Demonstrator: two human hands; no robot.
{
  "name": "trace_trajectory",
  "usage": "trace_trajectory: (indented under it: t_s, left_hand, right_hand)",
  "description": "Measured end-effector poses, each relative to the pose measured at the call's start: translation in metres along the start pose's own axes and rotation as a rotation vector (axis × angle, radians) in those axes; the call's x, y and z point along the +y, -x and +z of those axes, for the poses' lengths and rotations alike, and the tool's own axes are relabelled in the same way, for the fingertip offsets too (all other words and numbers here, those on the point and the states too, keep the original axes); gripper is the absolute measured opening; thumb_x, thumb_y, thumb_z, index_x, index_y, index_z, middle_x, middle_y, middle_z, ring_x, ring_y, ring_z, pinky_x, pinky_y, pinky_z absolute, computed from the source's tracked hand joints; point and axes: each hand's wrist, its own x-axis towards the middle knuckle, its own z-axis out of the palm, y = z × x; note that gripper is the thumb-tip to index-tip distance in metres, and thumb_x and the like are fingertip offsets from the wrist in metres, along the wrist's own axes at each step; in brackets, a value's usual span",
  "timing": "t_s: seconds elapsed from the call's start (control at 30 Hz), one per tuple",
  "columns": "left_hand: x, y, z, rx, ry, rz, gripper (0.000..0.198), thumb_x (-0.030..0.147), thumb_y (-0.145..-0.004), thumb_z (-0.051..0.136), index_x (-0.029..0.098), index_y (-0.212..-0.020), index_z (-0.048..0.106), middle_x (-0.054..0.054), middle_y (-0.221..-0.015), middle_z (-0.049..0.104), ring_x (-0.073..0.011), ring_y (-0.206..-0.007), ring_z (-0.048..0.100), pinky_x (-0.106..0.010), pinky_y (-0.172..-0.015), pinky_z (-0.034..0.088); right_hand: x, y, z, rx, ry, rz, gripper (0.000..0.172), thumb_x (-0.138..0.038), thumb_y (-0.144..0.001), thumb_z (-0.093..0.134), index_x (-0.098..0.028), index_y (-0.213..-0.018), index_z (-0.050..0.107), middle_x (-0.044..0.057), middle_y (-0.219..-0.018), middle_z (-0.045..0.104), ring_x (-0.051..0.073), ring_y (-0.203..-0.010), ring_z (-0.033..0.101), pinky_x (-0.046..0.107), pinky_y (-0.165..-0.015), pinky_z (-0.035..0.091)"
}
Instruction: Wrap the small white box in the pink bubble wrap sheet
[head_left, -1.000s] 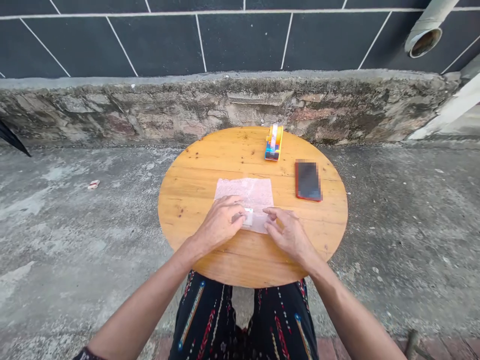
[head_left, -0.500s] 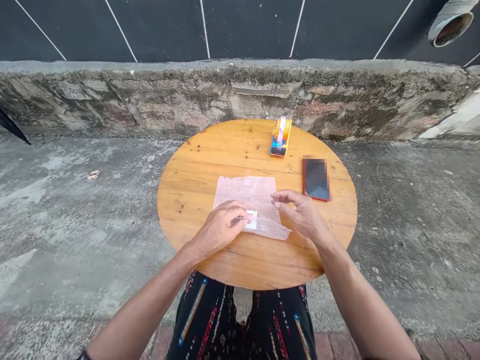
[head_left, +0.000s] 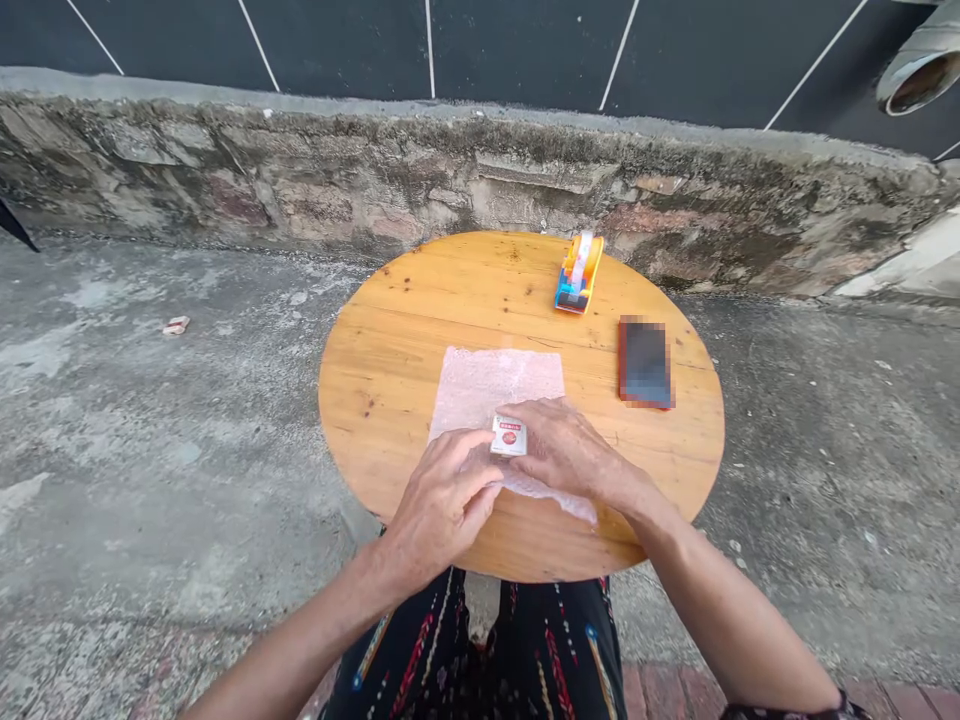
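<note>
A small white box (head_left: 509, 437) with red print lies on a sheet of pinkish bubble wrap (head_left: 499, 375) in the head view. My right hand (head_left: 566, 445) closes on the box from the right, fingers along its far edge and thumb near its close edge. Just left of the box is my left hand (head_left: 446, 495), its fingers curved and apart with nothing between them. Its index fingertip comes close to the box's left side; I cannot tell if it touches. Both hands cover parts of the wrap.
The round wooden table (head_left: 390, 350) stands before my knees. Toward its far edge sits a yellow and blue tape dispenser (head_left: 579, 275). A dark phone (head_left: 645, 362) with a red edge lies at the right. Beyond the table runs a low stone wall (head_left: 360, 190).
My right hand has moved left and taken hold of the box. My left hand has drawn back from it and opened. The box's red-printed face now shows. The view has shifted slightly.
</note>
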Motion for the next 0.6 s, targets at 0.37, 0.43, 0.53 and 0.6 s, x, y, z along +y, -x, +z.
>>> trace_trajectory:
  t_s: [0.37,0.43,0.53,0.6]
  left_hand:
    - [0.004,-0.002,-0.004,0.030,-0.003,-0.010,0.017,0.009,-0.086,0.052,0.020,-0.085,0.064,-0.008,-0.121,0.058,-0.0224,-0.110,0.055,-0.040,-0.092,0.049]
    - [0.003,-0.006,-0.004,0.046,-0.003,-0.005,0.016,0.009,-0.086,0.052,0.021,-0.086,0.064,-0.008,-0.121,0.058,-0.0225,-0.110,0.055,-0.040,-0.092,0.049]
    - [0.003,-0.010,-0.004,0.059,0.004,0.005,0.015,0.010,-0.086,0.053,0.020,-0.086,0.064,-0.007,-0.121,0.058,-0.0221,-0.111,0.055,-0.039,-0.093,0.048]
    - [0.004,-0.012,-0.004,0.058,0.008,0.006,0.014,0.010,-0.086,0.053,0.020,-0.086,0.064,-0.008,-0.121,0.058,-0.0220,-0.111,0.055,-0.038,-0.093,0.048]
  right_hand:
    - [0.002,-0.001,0.002,0.077,-0.023,0.016,0.048,-0.022,-0.082,0.061,-0.022,-0.129,0.052,0.008,-0.122,0.065,0.027,-0.110,0.060,0.045,-0.094,0.042]
    - [0.003,-0.001,0.003,0.104,-0.030,0.018,0.049,-0.024,-0.082,0.063,-0.023,-0.130,0.051,0.008,-0.122,0.066,0.027,-0.111,0.060,0.046,-0.094,0.042]
    - [0.004,0.000,0.006,0.135,-0.043,0.030,0.051,-0.026,-0.082,0.064,-0.024,-0.131,0.050,0.007,-0.122,0.066,0.027,-0.111,0.060,0.046,-0.096,0.041]
    - [0.005,0.000,0.007,0.136,-0.045,0.040,0.051,-0.027,-0.083,0.064,-0.024,-0.132,0.049,0.007,-0.122,0.066,0.027,-0.111,0.061,0.046,-0.096,0.041]
